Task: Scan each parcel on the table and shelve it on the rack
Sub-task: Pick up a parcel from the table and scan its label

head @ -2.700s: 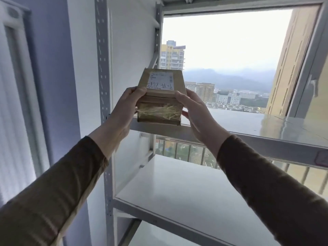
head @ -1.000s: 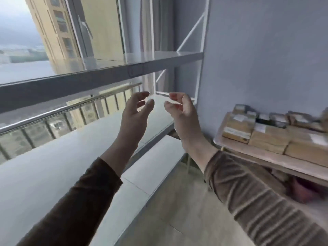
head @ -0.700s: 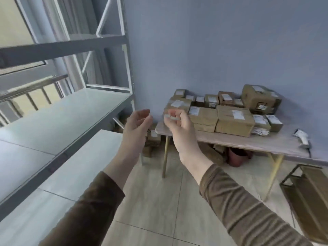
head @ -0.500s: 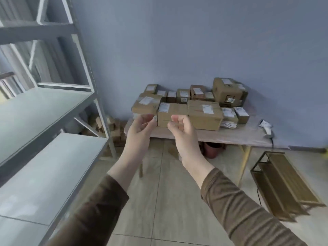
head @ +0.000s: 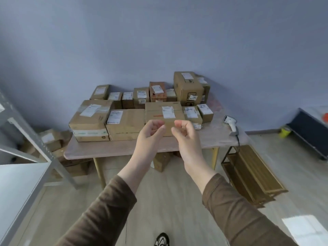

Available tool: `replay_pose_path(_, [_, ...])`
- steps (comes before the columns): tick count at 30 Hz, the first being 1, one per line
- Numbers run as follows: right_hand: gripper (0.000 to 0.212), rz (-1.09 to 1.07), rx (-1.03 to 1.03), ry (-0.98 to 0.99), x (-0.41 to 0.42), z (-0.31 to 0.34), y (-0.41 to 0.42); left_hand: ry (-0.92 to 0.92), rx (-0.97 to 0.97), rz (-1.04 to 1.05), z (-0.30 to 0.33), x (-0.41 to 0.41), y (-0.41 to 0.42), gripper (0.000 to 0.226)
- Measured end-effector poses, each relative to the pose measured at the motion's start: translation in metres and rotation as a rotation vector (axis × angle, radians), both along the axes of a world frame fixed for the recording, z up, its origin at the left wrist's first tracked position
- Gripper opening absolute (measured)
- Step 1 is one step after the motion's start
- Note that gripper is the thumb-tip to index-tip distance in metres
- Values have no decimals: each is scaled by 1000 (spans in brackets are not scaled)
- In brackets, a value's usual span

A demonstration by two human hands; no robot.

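Brown cardboard parcels [head: 124, 121] with white labels are packed along the back edge of the surface [head: 110, 150], some stacked; label print is too small to read. The left hand [head: 150, 137] and right hand [head: 186, 137] float out front, fingers loosely curled, holding nothing. Scanner [head: 231, 125] sits near the right edge. The rack [head: 26, 139] is cut off at left.

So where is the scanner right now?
In the head view, the scanner lies near the table's right end, apart from the parcels, untouched by either hand.
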State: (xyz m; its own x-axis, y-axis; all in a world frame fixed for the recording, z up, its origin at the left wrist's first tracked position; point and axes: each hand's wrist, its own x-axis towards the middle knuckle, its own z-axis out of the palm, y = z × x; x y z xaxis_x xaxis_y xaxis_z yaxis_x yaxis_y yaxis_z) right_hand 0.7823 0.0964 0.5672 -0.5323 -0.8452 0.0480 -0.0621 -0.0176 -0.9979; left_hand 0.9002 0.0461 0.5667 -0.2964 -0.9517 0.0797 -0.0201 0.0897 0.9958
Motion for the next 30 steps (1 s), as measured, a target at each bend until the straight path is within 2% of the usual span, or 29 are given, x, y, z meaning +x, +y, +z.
replay_pose_path(8, [17, -107, 25, -7, -99, -5, -103, -1, 70, -104, -12, -108, -117, 17])
replay_pose_path(15, [21, -190, 71, -30, -179, -26, -150, -39, 138, -215, -36, -191, -167, 15])
replay_pose_path(23, [18, -162, 121, -83, -280, -67, -199, -90, 207, -155, -73, -283, -216, 16])
replay_pose_path(30, [20, -75, 238, -102, -412, -109, -235, -179, 294, -16, -110, -402, -239, 17])
